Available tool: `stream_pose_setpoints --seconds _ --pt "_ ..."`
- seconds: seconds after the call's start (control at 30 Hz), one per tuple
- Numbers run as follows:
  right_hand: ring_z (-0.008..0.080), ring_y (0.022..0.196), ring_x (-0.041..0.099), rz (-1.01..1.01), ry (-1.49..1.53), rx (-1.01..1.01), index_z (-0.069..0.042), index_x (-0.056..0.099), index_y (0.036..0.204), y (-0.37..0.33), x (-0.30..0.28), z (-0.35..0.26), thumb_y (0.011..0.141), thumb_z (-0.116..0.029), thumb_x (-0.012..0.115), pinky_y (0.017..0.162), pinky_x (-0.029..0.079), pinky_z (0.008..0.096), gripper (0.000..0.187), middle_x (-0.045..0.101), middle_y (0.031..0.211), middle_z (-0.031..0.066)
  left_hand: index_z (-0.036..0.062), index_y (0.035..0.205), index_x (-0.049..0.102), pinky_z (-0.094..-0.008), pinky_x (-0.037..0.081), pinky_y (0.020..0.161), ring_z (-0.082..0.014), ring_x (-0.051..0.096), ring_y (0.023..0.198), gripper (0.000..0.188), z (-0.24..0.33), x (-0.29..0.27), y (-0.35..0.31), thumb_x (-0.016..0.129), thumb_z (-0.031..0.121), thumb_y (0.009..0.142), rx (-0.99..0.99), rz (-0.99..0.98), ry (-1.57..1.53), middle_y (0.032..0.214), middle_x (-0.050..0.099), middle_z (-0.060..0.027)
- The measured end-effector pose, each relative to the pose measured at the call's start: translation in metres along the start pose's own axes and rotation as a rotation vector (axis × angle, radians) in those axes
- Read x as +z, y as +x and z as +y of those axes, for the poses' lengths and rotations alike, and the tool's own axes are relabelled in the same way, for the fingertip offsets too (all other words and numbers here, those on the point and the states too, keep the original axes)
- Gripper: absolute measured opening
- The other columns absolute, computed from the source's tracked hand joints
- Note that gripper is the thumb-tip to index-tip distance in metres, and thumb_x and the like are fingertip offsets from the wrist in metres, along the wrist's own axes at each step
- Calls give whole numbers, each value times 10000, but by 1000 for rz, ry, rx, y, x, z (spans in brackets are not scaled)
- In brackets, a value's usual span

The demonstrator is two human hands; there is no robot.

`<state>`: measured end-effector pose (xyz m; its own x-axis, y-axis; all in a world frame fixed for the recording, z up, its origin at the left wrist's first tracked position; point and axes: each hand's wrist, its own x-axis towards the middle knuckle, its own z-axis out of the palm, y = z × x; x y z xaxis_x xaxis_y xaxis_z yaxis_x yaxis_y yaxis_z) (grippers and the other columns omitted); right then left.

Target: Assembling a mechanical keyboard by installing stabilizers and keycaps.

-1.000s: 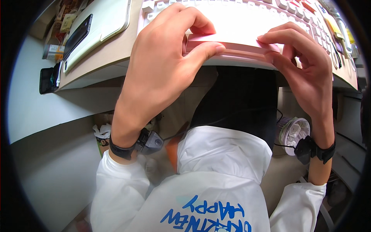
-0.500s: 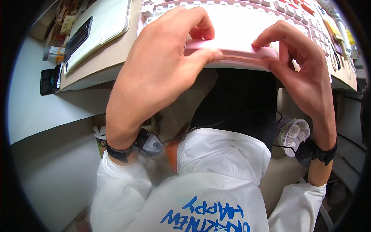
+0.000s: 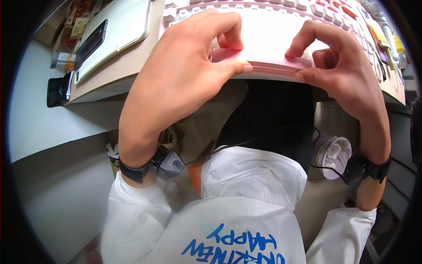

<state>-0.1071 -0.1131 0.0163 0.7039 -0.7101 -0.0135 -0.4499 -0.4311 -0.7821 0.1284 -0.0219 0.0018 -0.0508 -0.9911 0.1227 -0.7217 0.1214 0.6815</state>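
A pink keyboard [image 3: 175, 9] with white and some red keycaps lies on the desk in front of me. Along its near side a smooth pink strip [image 3: 274, 65] runs between my hands at the desk's front edge. My left hand [image 3: 189, 66] pinches the strip's left part, thumb below and bent fingers above. Toward the other end, my right hand [image 3: 340, 66] grips it the same way, thumb low on the front face and curled index finger on top. Bright glare washes out the pale surface beyond the strip, so I cannot tell whether strip and keyboard are joined.
A black phone [image 3: 91, 44] rests on a white flat case [image 3: 125, 26] at the left. Scissors [image 3: 379, 61] and a yellow-handled brush [image 3: 379, 33] lie at the right. Below the desk stands a lined waste bin [image 3: 334, 156]. Cables run from the wrist-worn devices.
My right hand and forearm have shifted slightly right, its thumb moving a little left along the strip. The strip's front face shows more. Both hands keep their pinch.
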Motion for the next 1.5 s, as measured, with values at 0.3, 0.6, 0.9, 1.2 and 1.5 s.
stream_pose_setpoints --seconds 0.3,0.6,0.9,1.2,1.5 --pt "10 621 473 50 -63 -170 -43 761 961 -4 2 11 783 102 746 527 335 209 230 661 1017 1 20 921 639 -239 333 604 -78 382 680 227 -5 0 -3 825 63 798 100 80 -1 867 527 20" --pt "130 620 477 159 -420 -418 -62 778 1092 -12 13 7 821 120 716 515 358 278 332 638 988 69 33 1039 759 -284 460 692 -179 593 831 213 -7 4 -17 763 -9 830 221 171 228 992 628 -65" --pt "202 767 655 249 -217 -401 -19 751 1087 -4 16 24 776 106 753 622 501 287 335 658 932 106 36 1032 739 -346 484 733 -227 588 854 285 -25 15 -7 807 -6 758 275 233 191 955 602 -93" --pt "202 784 653 228 -246 -459 14 736 1057 -2 11 30 786 133 734 630 501 291 296 667 933 127 31 1024 727 -342 478 730 -252 572 878 298 -27 13 -5 816 36 740 350 259 255 960 605 -88" --pt "200 764 654 234 -228 -473 19 732 1046 -1 13 31 782 137 737 634 497 284 289 672 934 131 32 1031 737 -347 476 722 -256 571 879 309 -29 13 -8 823 47 734 334 246 264 973 630 -93"
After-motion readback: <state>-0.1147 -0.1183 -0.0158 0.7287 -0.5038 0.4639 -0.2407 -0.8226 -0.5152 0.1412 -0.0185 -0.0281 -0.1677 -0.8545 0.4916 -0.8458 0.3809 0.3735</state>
